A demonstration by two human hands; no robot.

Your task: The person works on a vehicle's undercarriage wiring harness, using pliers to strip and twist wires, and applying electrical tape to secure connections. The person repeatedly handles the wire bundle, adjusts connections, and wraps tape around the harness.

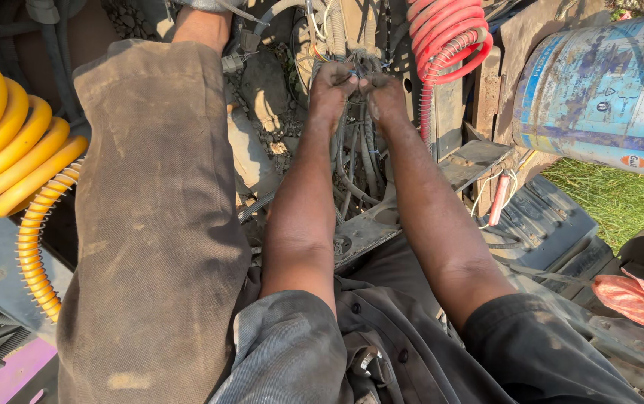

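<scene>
Head view: both bare forearms reach forward and down into an open, grimy machine bay.
Work item: bundle of thin grey, dirt-coated wires and cables (353, 150), hanging in the middle of the bay.
Long axis: the bundle runs roughly along the line of the forearms, from the fingertips back toward the body.
Left hand (329, 93): clenched in a pinch on the upper end of the bundle; fingers dark with grease.
Right hand (385, 96): also pinched on wire ends at the upper end of the bundle, touching the left hand fingertip to fingertip.
Nearer hand: neither; both sit at the same end of the bundle.
Just right of the bundle: red coiled plastic air hose (449, 37), glossy, tightly wound, dropping to a narrower coil.
Below the bundle: flat grey metal bracket (363, 232), dusty, lying under the forearms.
Left of the bundle: dusty brown woven trouser leg (153, 224), coarse and stained; whose it is cannot be told.
Far left of the bundle: yellow coiled plastic hose (15, 142), thick smooth loops.
Far right of the bundle: scuffed blue cylindrical drum (599, 90), lying on its side above green grass (614, 198).
Lower right of the bundle: crumpled orange-red cloth (632, 295).
</scene>
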